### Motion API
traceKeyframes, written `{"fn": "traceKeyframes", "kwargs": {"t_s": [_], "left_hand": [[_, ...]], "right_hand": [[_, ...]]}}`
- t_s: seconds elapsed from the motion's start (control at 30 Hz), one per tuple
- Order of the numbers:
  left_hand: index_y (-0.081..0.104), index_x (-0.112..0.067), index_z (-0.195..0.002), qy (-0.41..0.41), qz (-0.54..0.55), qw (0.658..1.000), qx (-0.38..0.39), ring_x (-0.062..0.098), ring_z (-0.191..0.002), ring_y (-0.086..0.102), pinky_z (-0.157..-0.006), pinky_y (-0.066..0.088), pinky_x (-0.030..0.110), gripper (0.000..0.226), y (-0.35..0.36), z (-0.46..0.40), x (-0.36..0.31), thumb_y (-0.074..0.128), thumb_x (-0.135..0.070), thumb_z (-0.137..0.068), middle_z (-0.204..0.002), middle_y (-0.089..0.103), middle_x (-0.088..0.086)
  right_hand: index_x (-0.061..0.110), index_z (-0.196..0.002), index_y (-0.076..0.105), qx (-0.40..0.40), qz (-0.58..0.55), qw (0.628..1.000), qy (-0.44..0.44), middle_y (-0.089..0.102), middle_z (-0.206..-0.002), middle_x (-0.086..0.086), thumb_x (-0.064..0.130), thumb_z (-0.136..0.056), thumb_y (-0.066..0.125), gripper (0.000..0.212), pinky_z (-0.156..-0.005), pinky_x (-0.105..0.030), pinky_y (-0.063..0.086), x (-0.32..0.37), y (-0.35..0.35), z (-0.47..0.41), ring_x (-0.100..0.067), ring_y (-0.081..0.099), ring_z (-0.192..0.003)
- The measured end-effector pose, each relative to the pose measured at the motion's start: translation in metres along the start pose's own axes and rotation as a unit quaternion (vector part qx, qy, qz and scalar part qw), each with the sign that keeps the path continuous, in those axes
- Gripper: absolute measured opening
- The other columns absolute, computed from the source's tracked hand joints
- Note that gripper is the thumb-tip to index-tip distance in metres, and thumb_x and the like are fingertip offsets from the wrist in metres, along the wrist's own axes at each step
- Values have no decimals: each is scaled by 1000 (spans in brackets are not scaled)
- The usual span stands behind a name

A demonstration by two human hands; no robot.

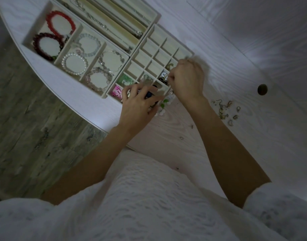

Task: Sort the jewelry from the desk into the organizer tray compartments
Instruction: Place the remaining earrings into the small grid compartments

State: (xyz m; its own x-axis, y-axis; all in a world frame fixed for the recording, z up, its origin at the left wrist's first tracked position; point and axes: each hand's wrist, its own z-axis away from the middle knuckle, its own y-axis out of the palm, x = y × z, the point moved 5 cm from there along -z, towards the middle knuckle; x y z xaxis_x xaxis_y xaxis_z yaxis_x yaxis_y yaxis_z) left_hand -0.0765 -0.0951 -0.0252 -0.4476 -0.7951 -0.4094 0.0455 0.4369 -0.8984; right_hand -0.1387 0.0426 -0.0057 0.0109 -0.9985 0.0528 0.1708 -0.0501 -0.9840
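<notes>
A cream grid tray (159,47) of small square compartments lies on the white desk (253,119). My right hand (188,79) hovers over its near right cells with fingers pinched on something tiny that I cannot make out. My left hand (140,103) rests at the tray's near edge, fingers curled around a dark blue piece (148,95). A white and green bead piece (164,106) lies between my hands. Loose earrings (225,110) are scattered on the desk to the right. Pink (117,91) and green (125,80) pieces fill near cells.
A bracelet tray (36,23) at left holds red, dark red, pearl and clear bead bracelets. A long-slot tray (114,21) behind holds chains. The desk's curved edge runs by my left wrist, floor beyond. A round hole (262,89) sits at right.
</notes>
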Motion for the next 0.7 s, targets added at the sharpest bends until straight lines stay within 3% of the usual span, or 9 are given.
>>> {"fn": "traceKeyframes", "kwargs": {"t_s": [0.17, 0.33, 0.53, 0.7], "left_hand": [[73, -30, -102, -5, 9, 1000, -14, 20, -110, 46, -95, 27, 40, 20, -1, 0, -1, 58, -31, -89, -113, 63, -7], [73, -31, -102, -1, 14, 1000, -22, 19, -109, 46, -95, 26, 39, 20, -2, 0, -2, 59, -29, -87, -112, 64, -7], [72, -31, -102, 1, 14, 1000, -18, 19, -109, 45, -94, 26, 38, 20, -3, 0, -1, 62, -28, -85, -112, 64, -6], [72, -30, -102, 1, 17, 1000, -13, 18, -110, 44, -95, 25, 37, 19, -2, 0, -1, 63, -29, -85, -113, 64, -5]], "right_hand": [[5, -82, 64, 40, 48, 997, 49, 55, -79, -9, -15, -81, 43, 28, -64, -31, 30, 8, -4, -3, -21, 47, -71], [11, -76, 55, 44, 65, 995, 63, 37, -67, -3, -10, -85, 44, 25, -64, -30, 30, 12, -5, -1, -18, 40, -66], [5, -78, 71, -66, -42, 995, 67, 63, -81, -10, 8, -84, 52, 20, -70, -34, 43, -1, 0, 16, -25, 57, -76], [18, -97, 73, -93, -110, 990, -9, 55, -97, -9, 16, -80, 45, 33, -79, -37, 38, -17, -4, 33, -28, 49, -94]]}}
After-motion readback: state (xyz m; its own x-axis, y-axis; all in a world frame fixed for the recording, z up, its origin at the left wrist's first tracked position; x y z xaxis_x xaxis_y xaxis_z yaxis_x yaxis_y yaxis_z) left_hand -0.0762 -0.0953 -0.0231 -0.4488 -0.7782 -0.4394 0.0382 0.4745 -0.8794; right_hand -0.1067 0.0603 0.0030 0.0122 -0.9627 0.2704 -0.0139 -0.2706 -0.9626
